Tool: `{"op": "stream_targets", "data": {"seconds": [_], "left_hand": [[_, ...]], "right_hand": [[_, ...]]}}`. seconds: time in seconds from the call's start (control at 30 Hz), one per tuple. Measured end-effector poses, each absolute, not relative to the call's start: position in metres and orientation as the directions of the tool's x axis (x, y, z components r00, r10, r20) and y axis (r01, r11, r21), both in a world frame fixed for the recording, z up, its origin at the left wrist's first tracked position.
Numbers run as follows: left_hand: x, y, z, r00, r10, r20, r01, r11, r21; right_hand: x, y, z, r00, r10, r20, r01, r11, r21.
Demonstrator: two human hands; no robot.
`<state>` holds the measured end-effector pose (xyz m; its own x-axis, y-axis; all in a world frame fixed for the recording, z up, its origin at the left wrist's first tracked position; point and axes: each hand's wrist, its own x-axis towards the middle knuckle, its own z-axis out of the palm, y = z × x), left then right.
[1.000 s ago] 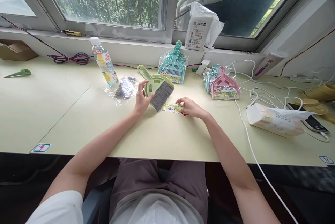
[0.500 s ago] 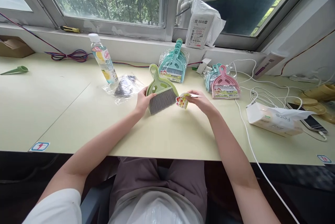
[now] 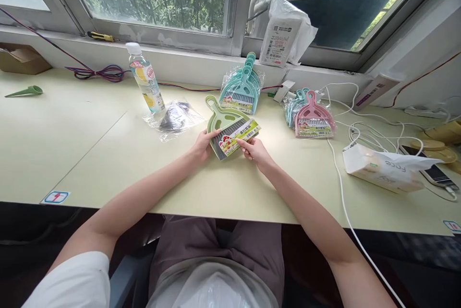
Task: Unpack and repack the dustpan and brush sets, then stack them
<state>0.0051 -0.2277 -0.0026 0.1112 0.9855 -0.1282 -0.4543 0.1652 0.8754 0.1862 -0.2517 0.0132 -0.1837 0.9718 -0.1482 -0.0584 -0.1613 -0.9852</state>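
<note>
The left hand [image 3: 203, 146] grips the green dustpan and brush set [image 3: 224, 112]; the right hand [image 3: 255, 150] pinches 1 label [image 3: 242, 135] (yellow-green, printed) across the grey bristles [image 3: 229, 129].

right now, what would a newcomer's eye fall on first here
Probably the green dustpan at the centre, in the left hand, with the right hand holding a printed label over the gray bristles. Then perhaps the clear-wrapped pink dustpan to the right, and the white-capped bottle further back, left of centre.
</note>
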Motion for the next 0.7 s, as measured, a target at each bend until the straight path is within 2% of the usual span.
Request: {"op": "stream_targets", "data": {"seconds": [0.13,0.3,0.43,0.57,0.7], "left_hand": [[0.01,-0.234,-0.003,0.111,0.987,-0.112,-0.452,0.15,0.879],[0.014,-0.24,0.001,0.058,0.998,-0.008,-0.386,0.029,0.922],[0.013,-0.24,0.005,0.061,0.998,0.011,-0.395,0.014,0.919],[0.009,-0.236,0.005,0.051,0.998,-0.022,-0.422,0.042,0.905],[0.005,-0.234,0.009,0.051,0.999,-0.001,-0.456,0.024,0.89]], "right_hand": [[0.187,-0.25,0.008,-0.113,0.98,-0.165,0.002,-0.166,-0.986],[0.185,-0.25,0.004,-0.102,0.985,-0.138,0.089,-0.129,-0.988],[0.186,-0.25,0.003,-0.09,0.992,-0.092,0.267,-0.065,-0.962],[0.197,-0.243,0.005,-0.174,0.957,-0.232,0.409,-0.144,-0.901],[0.207,-0.238,0.01,-0.195,0.931,-0.309,0.392,-0.215,-0.895]]}}
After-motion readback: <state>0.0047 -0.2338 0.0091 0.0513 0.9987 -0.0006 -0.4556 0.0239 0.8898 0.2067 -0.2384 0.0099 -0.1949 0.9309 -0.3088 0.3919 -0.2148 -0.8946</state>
